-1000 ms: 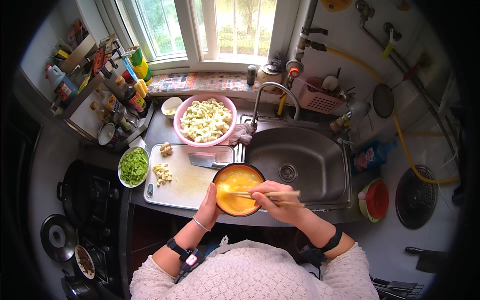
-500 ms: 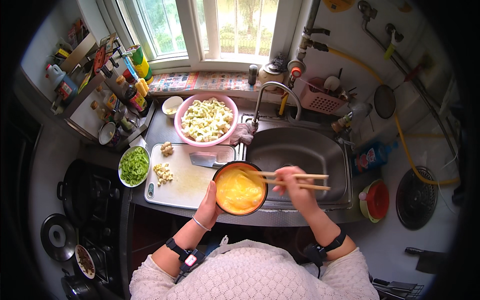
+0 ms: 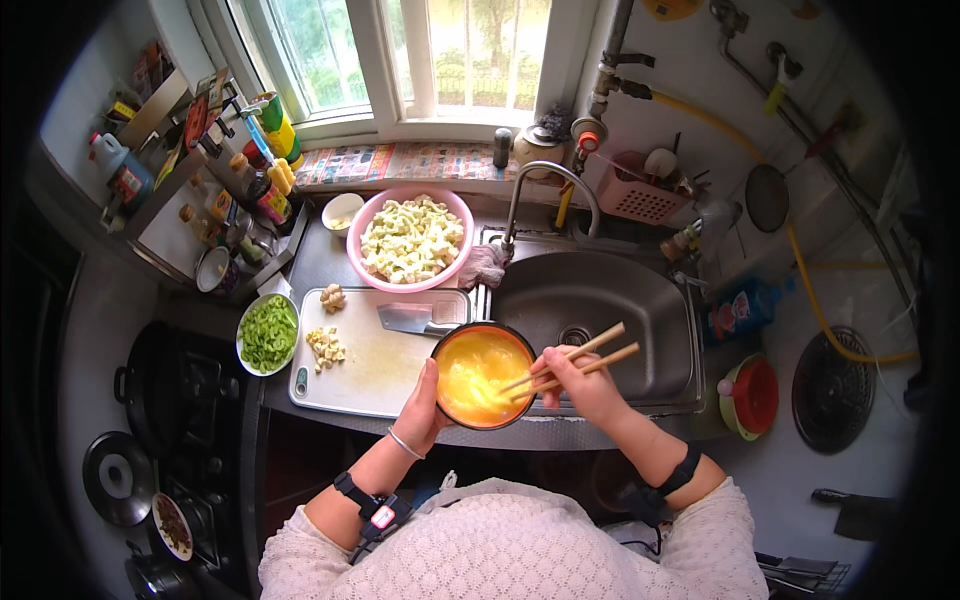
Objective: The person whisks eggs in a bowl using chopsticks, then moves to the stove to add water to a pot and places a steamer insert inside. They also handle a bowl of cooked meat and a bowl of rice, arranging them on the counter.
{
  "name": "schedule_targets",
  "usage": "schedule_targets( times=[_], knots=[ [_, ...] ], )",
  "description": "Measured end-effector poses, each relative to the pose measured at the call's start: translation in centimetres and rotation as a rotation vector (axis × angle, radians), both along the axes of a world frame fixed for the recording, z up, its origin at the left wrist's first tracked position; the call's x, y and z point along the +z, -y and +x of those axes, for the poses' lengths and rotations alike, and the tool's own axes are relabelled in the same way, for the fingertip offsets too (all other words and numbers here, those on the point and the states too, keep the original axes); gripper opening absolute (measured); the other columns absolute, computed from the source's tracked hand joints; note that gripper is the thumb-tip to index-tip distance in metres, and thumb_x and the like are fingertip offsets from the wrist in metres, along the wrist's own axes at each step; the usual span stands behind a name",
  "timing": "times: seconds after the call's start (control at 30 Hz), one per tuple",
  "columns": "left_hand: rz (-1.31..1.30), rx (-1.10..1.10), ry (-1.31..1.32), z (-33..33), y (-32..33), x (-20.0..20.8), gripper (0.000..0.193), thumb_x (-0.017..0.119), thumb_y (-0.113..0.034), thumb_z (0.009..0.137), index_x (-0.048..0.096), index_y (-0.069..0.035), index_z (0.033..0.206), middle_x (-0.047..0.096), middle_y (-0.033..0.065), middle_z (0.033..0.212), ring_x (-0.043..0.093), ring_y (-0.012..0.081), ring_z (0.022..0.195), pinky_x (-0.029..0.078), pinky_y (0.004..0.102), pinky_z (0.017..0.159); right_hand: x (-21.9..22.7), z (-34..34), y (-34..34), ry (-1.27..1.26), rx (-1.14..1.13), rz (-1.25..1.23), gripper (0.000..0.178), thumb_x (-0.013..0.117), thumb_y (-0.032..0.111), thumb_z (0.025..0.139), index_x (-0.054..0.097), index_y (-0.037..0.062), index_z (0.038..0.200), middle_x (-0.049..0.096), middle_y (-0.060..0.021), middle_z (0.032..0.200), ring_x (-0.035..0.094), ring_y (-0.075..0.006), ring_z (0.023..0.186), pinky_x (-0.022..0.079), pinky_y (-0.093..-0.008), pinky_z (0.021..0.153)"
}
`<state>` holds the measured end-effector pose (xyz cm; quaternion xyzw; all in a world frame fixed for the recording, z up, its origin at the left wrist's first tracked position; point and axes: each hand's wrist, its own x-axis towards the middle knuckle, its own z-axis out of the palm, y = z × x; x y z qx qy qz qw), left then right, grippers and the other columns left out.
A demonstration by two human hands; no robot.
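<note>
My left hand [image 3: 424, 405] is wrapped round the left side of a dark-rimmed bowl [image 3: 438, 352], holding it up in front of the counter edge. Inside lies beaten egg [image 3: 470, 375], yellow and smeared by motion. A pair of wooden chopsticks [image 3: 590, 355] is gripped in my right hand [image 3: 575, 383], their tips down in the egg at the bowl's right side. Just behind the bowl, a cleaver [image 3: 406, 318] rests on the white cutting board [image 3: 385, 375], along with chopped garlic [image 3: 326, 347] and a knob of ginger [image 3: 333, 298].
A pink basin [image 3: 353, 240] of pale chopped vegetable stands behind the board. Left of the board is a bowl of sliced greens [image 3: 268, 335]. The steel sink [image 3: 640, 330] with its curved faucet [image 3: 555, 168] lies to the right. A black wok [image 3: 160, 385] sits on the stove at left.
My right hand has shifted slightly left and down, and the chopsticks have swung from nearly level to slanting. Their tips moved from the bowl's upper part to its lower right.
</note>
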<state>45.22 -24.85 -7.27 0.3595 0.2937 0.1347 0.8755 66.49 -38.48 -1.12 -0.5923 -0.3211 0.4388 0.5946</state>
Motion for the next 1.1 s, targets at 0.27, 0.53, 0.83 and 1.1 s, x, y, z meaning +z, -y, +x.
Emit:
schedule_targets(
  times=[0.27,0.53,0.83,1.1],
  knots=[
    [0.013,0.003,-0.016,-0.3,0.2,0.1,0.064,0.031,-0.058,0.097,0.033,-0.011,0.14,0.052,0.0098,0.131,0.057,0.0208,0.115,0.054,0.038,0.088,0.2,0.4,0.2,-0.134,-0.014,0.049,0.032,0.047,0.027,0.1,0.061,-0.001,0.093,0.062,-0.0076,0.071,0.061,-0.012,0.056,0.053,-0.0244,0.053],
    [-0.022,0.004,0.009,-0.3,0.0,0.1,0.064,0.032,-0.058,0.097,0.033,-0.011,0.14,0.053,0.0089,0.13,0.057,0.0195,0.115,0.054,0.0358,0.087,1.0,0.4,-0.8,-0.111,-0.221,0.134,0.03,0.048,0.025,0.1,0.061,-0.0007,0.091,0.061,-0.0082,0.069,0.062,-0.0134,0.055,0.052,-0.0253,0.052],
    [-0.026,-0.016,0.004,-0.2,0.3,-0.3,0.065,0.032,-0.058,0.097,0.033,-0.01,0.14,0.054,0.0085,0.129,0.058,0.0188,0.114,0.053,0.0347,0.088,-0.4,-0.5,0.2,-0.054,0.063,-0.095,0.034,0.046,0.028,0.101,0.061,-0.001,0.091,0.062,-0.0077,0.072,0.062,-0.0123,0.057,0.052,-0.0243,0.052],
    [-0.023,-0.003,-0.005,-0.3,0.3,0.3,0.065,0.033,-0.059,0.097,0.034,-0.01,0.139,0.053,0.0081,0.13,0.057,0.0189,0.114,0.052,0.0356,0.089,0.0,-0.6,0.3,-0.003,0.034,-0.012,0.031,0.044,0.026,0.101,0.061,0.0004,0.093,0.063,-0.0068,0.074,0.061,-0.0114,0.058,0.052,-0.0238,0.055]
  ],
)
